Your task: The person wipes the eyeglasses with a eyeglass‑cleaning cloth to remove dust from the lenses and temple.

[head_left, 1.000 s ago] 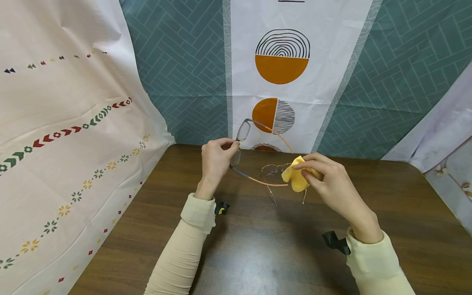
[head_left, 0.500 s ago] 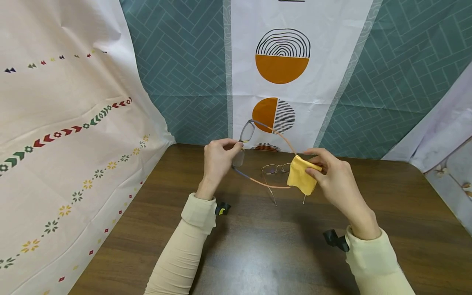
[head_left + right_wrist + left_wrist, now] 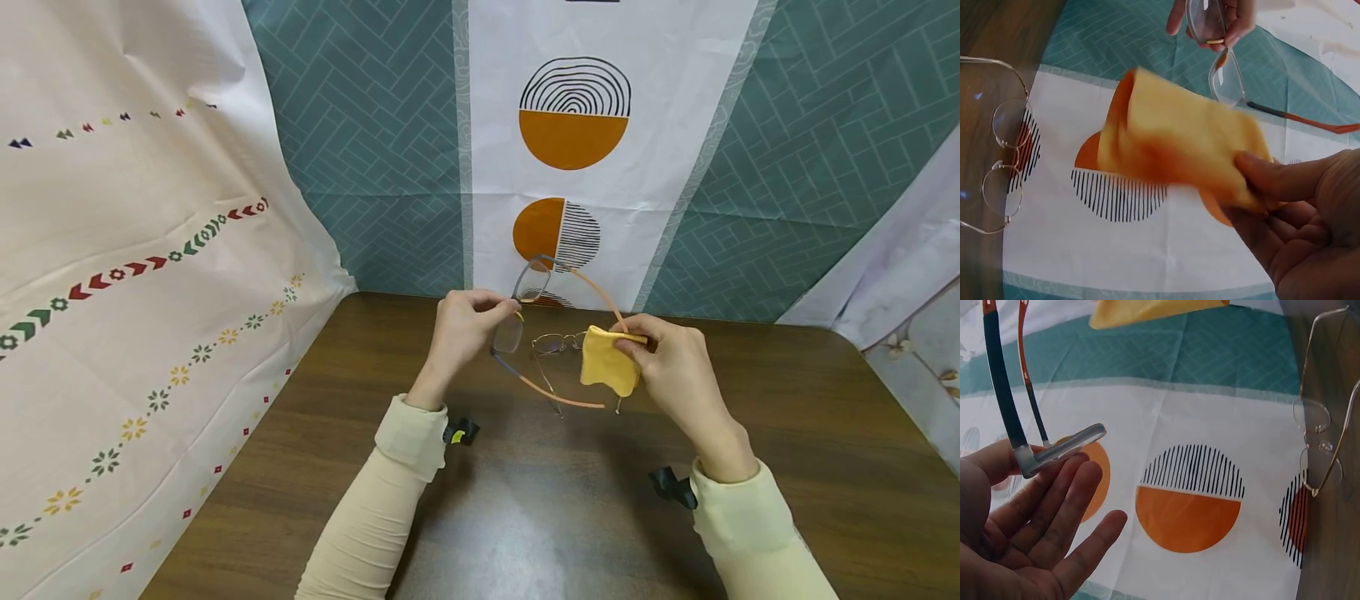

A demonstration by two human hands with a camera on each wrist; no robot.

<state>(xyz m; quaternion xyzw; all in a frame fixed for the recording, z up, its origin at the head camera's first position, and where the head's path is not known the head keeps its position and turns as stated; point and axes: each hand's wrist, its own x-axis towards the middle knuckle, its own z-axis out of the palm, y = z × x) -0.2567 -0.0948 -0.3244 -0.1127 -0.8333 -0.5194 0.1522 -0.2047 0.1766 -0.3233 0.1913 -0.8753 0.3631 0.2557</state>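
Note:
My left hand (image 3: 467, 332) pinches a pair of eyeglasses (image 3: 507, 335) by the bridge, holding them up above the table. Their temples, dark near the hinges and orange toward the tips, spread out to the right; in the left wrist view the frame (image 3: 1063, 450) is seen edge-on between thumb and fingers. A folded yellow cloth (image 3: 609, 363) hangs from my right hand (image 3: 671, 354), gripped at its upper edge between thumb and fingers. The right wrist view shows the cloth (image 3: 1179, 137) slightly blurred. One orange temple tip reaches up to the right hand's fingers in the head view.
Behind the cloth, thin gold-rimmed glasses (image 3: 551, 344) stand on the brown wooden table (image 3: 517, 500) with temples unfolded, partly hidden. A patterned teal and white curtain (image 3: 375, 167) rises along the table's back edge. A cream cloth (image 3: 150, 333) hangs at the left.
My left hand has shifted right with the eyeglasses, which have turned and come closer to the cloth. In my right hand the cloth has gone from bunched to hanging flat.

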